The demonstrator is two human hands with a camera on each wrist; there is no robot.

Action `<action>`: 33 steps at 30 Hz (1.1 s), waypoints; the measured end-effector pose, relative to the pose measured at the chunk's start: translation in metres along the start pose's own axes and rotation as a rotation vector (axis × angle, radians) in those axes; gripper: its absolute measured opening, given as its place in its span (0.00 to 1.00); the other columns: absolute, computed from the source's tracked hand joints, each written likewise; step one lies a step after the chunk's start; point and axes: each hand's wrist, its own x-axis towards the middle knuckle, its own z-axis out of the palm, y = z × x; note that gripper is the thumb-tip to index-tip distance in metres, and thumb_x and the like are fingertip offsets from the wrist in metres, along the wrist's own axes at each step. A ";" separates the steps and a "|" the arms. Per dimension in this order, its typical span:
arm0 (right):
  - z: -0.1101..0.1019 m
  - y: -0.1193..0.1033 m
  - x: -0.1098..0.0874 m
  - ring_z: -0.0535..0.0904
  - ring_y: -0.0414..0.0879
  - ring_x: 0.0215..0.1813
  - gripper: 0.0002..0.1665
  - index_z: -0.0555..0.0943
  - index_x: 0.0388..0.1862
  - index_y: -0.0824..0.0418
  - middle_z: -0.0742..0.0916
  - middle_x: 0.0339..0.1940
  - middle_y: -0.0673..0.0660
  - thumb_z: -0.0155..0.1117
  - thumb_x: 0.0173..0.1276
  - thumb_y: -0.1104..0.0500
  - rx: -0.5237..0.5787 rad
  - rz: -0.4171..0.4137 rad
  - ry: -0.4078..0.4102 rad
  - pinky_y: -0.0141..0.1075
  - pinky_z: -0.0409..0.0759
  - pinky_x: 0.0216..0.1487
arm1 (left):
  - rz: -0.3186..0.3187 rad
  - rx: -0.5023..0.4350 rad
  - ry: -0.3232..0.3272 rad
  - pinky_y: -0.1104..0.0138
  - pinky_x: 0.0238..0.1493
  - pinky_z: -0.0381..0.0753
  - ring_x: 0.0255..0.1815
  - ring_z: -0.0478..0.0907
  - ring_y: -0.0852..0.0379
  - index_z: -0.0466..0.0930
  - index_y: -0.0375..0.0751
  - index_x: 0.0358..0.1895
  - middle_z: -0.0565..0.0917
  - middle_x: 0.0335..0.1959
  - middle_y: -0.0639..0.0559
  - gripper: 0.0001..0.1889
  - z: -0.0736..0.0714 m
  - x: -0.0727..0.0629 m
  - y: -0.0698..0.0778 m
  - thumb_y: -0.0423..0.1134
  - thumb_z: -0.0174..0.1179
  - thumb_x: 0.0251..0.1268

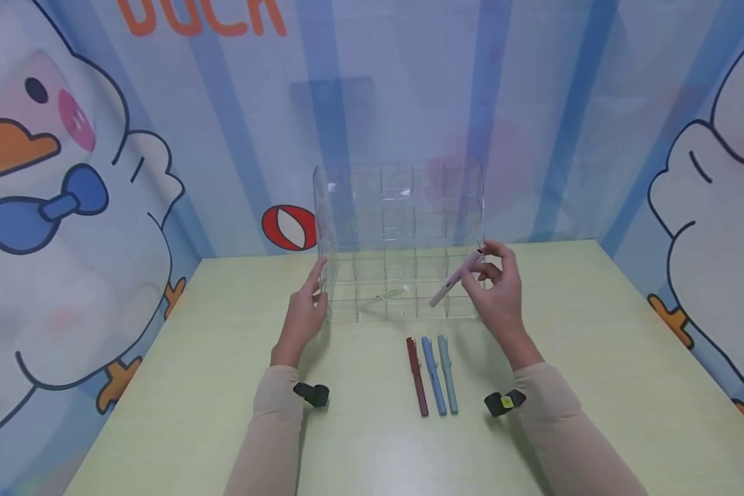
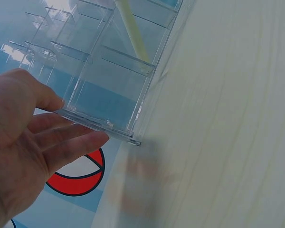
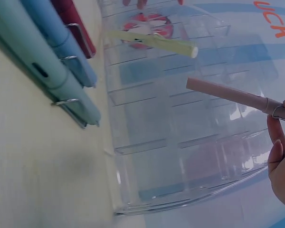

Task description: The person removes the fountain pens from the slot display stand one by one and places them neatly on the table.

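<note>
A clear acrylic organizer [image 1: 399, 272] with several compartments stands on the table against the backdrop. My left hand [image 1: 302, 318] rests its fingers along the organizer's left side; in the left wrist view the thumb [image 2: 50, 99] touches the edge of that wall. With thumb and fingers, my right hand [image 1: 499, 293] pinches a pale pink pen [image 1: 455, 278] near its clip end. That pen slants in front of the right-hand compartments, its other end pointing down and left. Inside the organizer leans a pale yellow pen [image 3: 156, 42].
On the table before the organizer lie a dark red pen [image 1: 417, 376], a blue pen [image 1: 434, 376] and a teal pen [image 1: 448, 375], side by side with clips showing. A printed cloth backdrop [image 1: 235, 138] closes off the back and sides of the table [image 1: 359, 441].
</note>
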 end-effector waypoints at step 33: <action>-0.030 0.001 0.017 0.79 0.48 0.46 0.27 0.71 0.65 0.70 0.79 0.49 0.64 0.55 0.68 0.80 0.224 -0.164 -0.047 0.35 0.87 0.39 | -0.021 0.004 -0.009 0.50 0.60 0.79 0.65 0.75 0.39 0.51 0.67 0.80 0.66 0.74 0.39 0.38 0.000 0.000 0.000 0.29 0.50 0.75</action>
